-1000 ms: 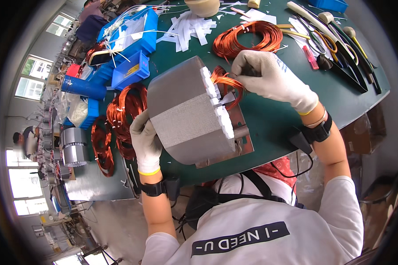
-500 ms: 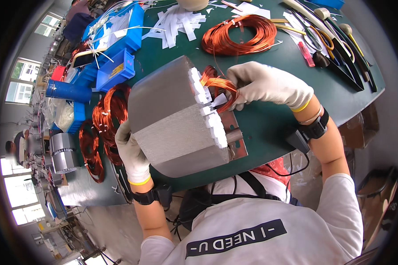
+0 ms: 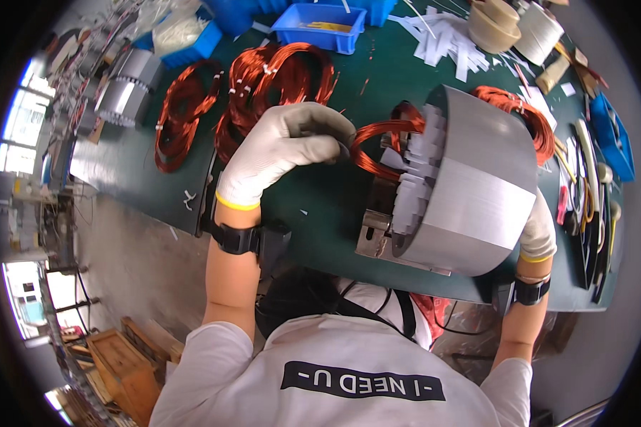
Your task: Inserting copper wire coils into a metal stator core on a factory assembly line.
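A large grey metal stator core (image 3: pixel 484 178) rests on its side on the green table, with white insulation pieces (image 3: pixel 414 174) along its left end. A copper wire coil (image 3: pixel 377 132) loops out of that end. The curled fingertips of my gloved left hand (image 3: pixel 288 142) meet the loop's outer edge and appear closed on it. My gloved right hand (image 3: pixel 538 231) lies against the core's right side, its fingers hidden behind it. Below the insulated end, a metal bracket (image 3: pixel 374 235) shows.
Copper coil bundles (image 3: pixel 278 82) and a blue tray (image 3: pixel 317 28) lie at the back left. White paper strips (image 3: pixel 441 39), a thread cone (image 3: pixel 538 34) and another copper coil (image 3: pixel 523 117) are at the back right. Hand tools (image 3: pixel 587 199) lie along the right side.
The insulated end showing the copper coil now faces left instead of right. My left hand has moved from the core's side to the coil; my right has gone from the coil to the core's side.
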{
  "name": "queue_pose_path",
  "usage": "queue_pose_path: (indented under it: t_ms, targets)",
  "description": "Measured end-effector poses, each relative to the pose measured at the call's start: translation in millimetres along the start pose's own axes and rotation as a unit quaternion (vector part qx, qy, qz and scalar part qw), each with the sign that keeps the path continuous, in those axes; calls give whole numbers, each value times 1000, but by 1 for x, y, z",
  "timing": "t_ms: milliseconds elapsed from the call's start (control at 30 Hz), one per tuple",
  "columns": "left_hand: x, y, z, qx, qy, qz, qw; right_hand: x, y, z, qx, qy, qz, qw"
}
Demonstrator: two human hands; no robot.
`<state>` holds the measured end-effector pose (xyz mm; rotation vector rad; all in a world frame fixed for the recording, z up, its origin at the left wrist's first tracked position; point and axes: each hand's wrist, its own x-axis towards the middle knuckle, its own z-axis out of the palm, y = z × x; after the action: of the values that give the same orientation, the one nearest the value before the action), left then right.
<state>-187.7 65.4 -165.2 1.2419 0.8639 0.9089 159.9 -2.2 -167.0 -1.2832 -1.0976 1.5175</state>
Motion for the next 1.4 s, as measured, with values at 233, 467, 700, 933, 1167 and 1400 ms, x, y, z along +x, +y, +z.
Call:
queue_pose_path:
  t_ms: [233,467,700,933,1167,1400]
  targets:
    - [0,-6,0,77,-17,4,997,-1,10,-4,54,-23,-48,997]
    - [3,-14,2,210,-68,124,967,4,1,-6,-63,11,-41,997]
    - [0,-18,13,225,58,185,955,-1,-13,-26,-143,-21,-102,984]
    - [7,6,44,116,12,150,982,11,8,-29,-70,-42,-198,977]
    - [10,4,47,-31,-53,80,995,23,19,-11,-15,8,-175,984]
    - [7,-16,24,52,19,136,989,-20,-22,-12,-143,40,-192,970]
